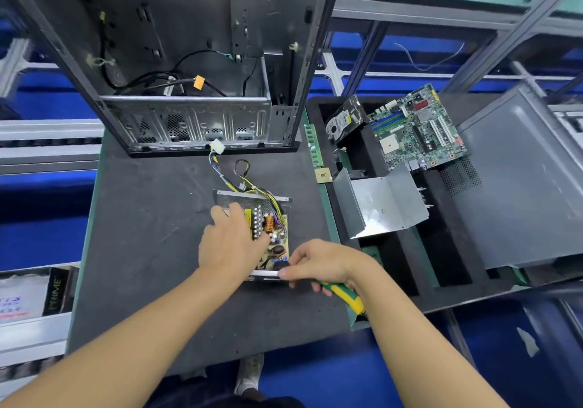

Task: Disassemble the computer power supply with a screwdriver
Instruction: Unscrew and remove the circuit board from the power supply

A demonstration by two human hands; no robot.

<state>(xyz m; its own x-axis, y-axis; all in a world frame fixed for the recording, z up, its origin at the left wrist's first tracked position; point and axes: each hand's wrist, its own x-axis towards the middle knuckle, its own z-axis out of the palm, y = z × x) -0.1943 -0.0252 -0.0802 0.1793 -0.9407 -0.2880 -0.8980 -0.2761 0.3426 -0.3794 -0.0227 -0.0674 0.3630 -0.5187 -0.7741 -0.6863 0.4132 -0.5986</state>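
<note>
One computer case stands far left on the mat. On the right lie one side panel, one motherboard and one removed cover. One open power supply lies near centre. The left hand rests over its left half, fingers extended. The right hand pinches its near edge while gripping one screwdriver.

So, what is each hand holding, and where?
The right hand holds the green-and-yellow screwdriver by its handle; the left hand rests on the open grey metal power supply.
</note>
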